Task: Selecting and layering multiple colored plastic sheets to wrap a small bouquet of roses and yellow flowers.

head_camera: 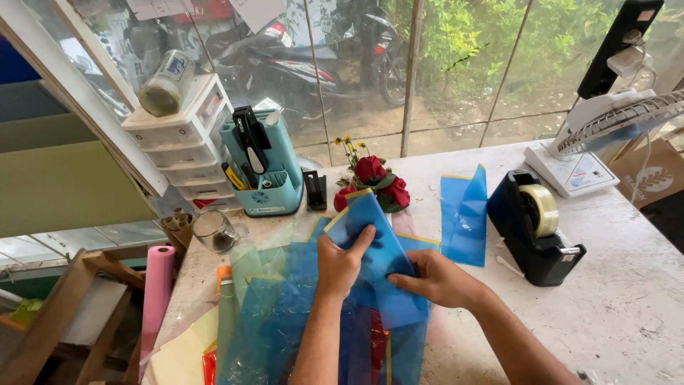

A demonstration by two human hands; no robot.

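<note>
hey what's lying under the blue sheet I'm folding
Under the folded blue sheet, held by the left hand and right hand, lie more clear blue and green wrapping sheets, with red showing through. The table beneath is covered there.

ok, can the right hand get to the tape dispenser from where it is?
Probably yes: the right hand rests on the blue sheet, and the table between it and the tape dispenser looks bare.
</note>
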